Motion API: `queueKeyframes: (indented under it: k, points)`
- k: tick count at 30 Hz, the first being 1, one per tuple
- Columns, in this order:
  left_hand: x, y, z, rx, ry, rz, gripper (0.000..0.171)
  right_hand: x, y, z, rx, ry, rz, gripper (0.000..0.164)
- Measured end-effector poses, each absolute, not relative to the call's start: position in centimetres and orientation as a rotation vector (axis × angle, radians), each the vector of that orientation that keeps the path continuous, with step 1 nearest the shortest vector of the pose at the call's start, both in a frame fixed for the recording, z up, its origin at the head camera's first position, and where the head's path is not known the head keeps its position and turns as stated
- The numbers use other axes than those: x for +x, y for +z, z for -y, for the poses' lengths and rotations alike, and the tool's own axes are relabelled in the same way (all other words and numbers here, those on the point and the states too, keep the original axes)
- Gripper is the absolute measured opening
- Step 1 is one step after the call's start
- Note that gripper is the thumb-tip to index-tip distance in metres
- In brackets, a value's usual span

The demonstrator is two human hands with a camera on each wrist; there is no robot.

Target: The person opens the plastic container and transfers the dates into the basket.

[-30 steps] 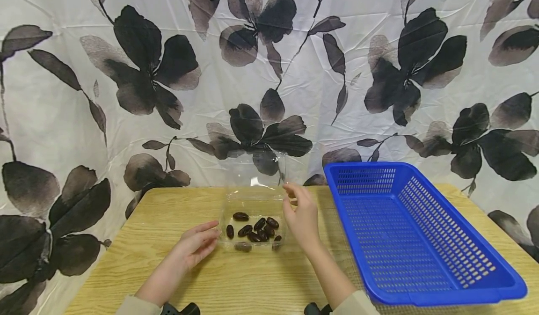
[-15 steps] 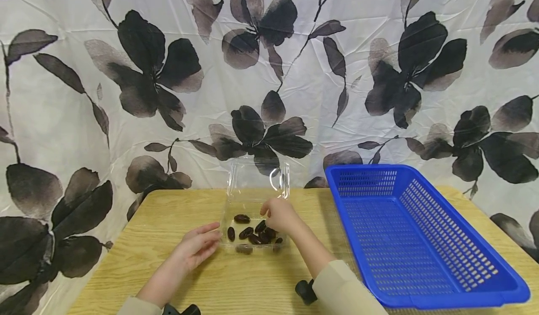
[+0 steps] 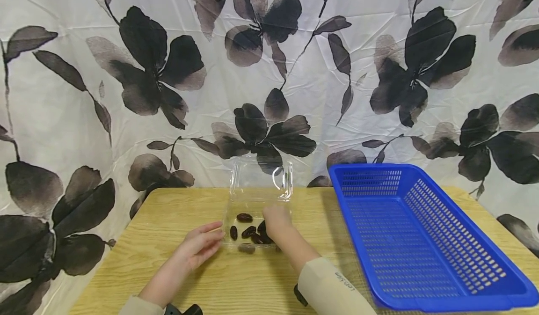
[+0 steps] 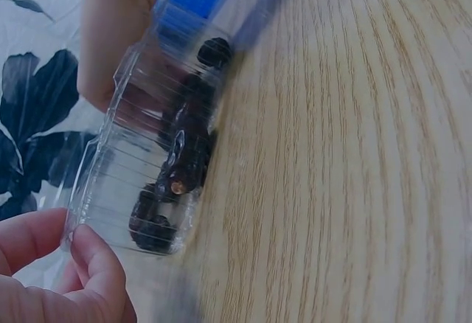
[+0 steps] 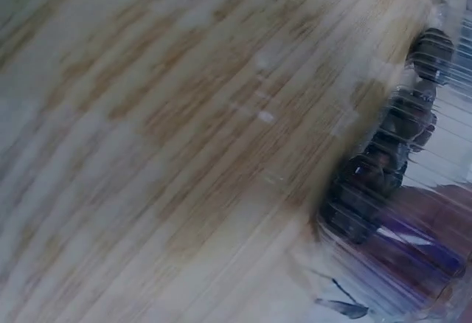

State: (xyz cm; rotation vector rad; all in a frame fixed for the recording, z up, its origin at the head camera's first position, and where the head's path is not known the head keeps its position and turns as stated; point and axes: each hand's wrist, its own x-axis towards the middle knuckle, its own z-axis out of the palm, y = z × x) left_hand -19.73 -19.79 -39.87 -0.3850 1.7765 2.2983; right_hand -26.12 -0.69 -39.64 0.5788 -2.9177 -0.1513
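A clear plastic clamshell container [image 3: 260, 194] sits on the table with its lid raised at the back. Several dark brown dates [image 3: 249, 232] lie inside it. My left hand [image 3: 200, 245] is at its left side; in the left wrist view thumb and fingers [image 4: 97, 268] pinch the rim at a corner. My right hand [image 3: 278, 223] reaches down into the right part of the container, over the dates. Its fingertips are hidden in the head view and show only dimly through the ribbed wall in the right wrist view, so I cannot tell whether they hold a date.
A large blue plastic basket [image 3: 351, 240] with perforated sides stands on the wooden table [image 3: 236, 287], right of the container. Behind the table hangs a white cloth [image 3: 324, 95] with dark flowers.
My right hand has left the container's right rim and moved inward and down among the dates, covering some of them. The left hand stays at the left side.
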Motion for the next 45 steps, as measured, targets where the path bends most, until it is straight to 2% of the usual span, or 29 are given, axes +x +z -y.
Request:
queueKeyframes:
  k: [3, 6, 9, 11, 12, 13, 15, 23, 32, 45]
  points:
    - [-19.7, -39.8, 19.8, -0.396, 2.300, -1.780, 0.056, -26.4, -39.7, 0.5, 0.598, -0.061, 2.920, 0.017]
    - [-19.7, -39.8, 19.8, -0.398, 2.299, -1.787, 0.056, -26.7, -39.4, -0.1, 0.661, 0.216, 2.925, 0.033]
    - [-19.7, -39.8, 19.7, -0.390, 2.299, -1.799, 0.056, -26.9, -38.8, -0.8, 0.704, 0.575, 2.903, 0.025]
    - [-19.6, -39.8, 19.6, -0.384, 2.299, -1.808, 0.056, -26.9, -38.4, -1.2, 0.702, 0.844, 2.909, 0.007]
    - [-19.6, -39.8, 19.6, -0.391, 2.302, -1.811, 0.055, -26.9, -38.3, -1.4, 0.685, 0.975, 2.914, 0.007]
    - [-19.6, -39.8, 19.5, -0.393, 2.299, -1.818, 0.055, -26.9, -38.2, -1.4, 0.659, 1.105, 2.914, 0.017]
    - [-19.6, -39.7, 19.5, -0.401, 2.295, -1.829, 0.054, -26.9, -37.9, -1.5, 0.591, 1.371, 2.926, 0.021]
    - [-19.6, -39.7, 19.6, -0.414, 2.291, -1.820, 0.054, -27.3, -36.7, -1.3, 0.323, 2.151, 2.743, 0.025]
    - [-19.6, -39.7, 19.6, -0.387, 2.289, -1.809, 0.055, -26.7, -36.7, -0.6, 0.500, 1.760, 2.928, 0.019]
    - [-19.8, -39.7, 19.6, -0.405, 2.284, -1.815, 0.054, -25.2, -38.7, 3.0, 0.504, 1.673, 2.982, 0.010]
